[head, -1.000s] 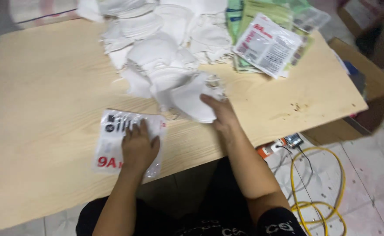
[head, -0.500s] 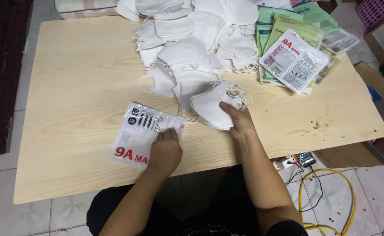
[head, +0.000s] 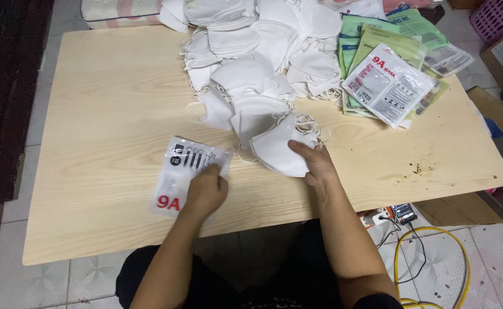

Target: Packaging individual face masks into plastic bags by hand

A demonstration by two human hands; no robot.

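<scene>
The pale wooden table fills the view, and across its far edge sprawls a heap of white folded masks, with a stack of green and white printed packets to the right of it. Down at the near side, 2 hands are at work. The right hand lies flat on a small stack of white masks at the front of the heap, fingers spread over its near edge and thumb alongside, pressing rather than pinching. To do this well, I judge the stack should be kept squared and its ear loops tucked in so nothing snags. The left hand presses down on a clear pouch with red print, fingers curled together on its right half; whether they pinch the opening, I cannot tell. The pouch lies flat just left of the mask stack, apart from it, its top end angled toward the heap, so holding it steady matters most.
</scene>
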